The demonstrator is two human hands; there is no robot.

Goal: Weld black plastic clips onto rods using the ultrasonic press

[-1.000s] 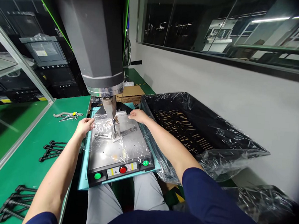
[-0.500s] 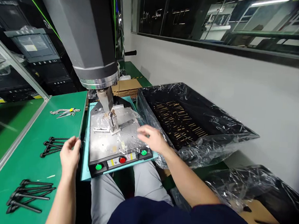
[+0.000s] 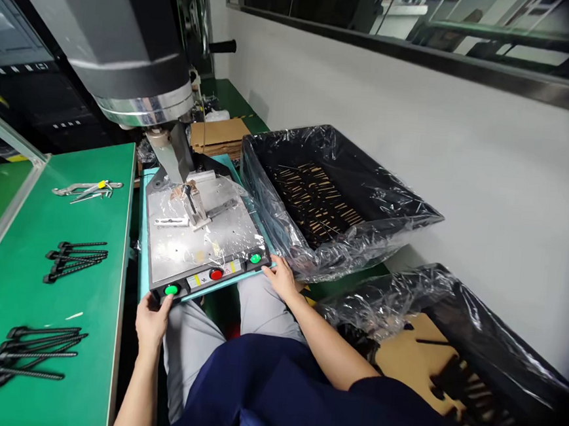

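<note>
My left hand (image 3: 151, 324) grips the front left corner of the machine base (image 3: 162, 266), its thumb just below the left green button (image 3: 171, 290). At the front right corner, my right hand (image 3: 283, 280) holds the edge close to the other green button (image 3: 255, 258). Between them sits a red button (image 3: 216, 274). On the metal plate stands a small metal fixture (image 3: 196, 209) with a dark piece upright in it, partly behind clear film. Above it is the metal tool head (image 3: 168, 158) of the machine (image 3: 145, 100). Whether either thumb presses a button is unclear.
Two bunches of black ribbed rods with thick heads (image 3: 76, 259) lie on the green table (image 3: 93, 329) at left, with pliers and hex keys (image 3: 89, 189) behind. At right stand a film-lined black bin (image 3: 389, 188) of small dark parts and another holding cardboard (image 3: 416, 348).
Both hands have come down from beside the plate to the base's front corners, by the green buttons. The view has shifted, so the scene sits further left and higher.
</note>
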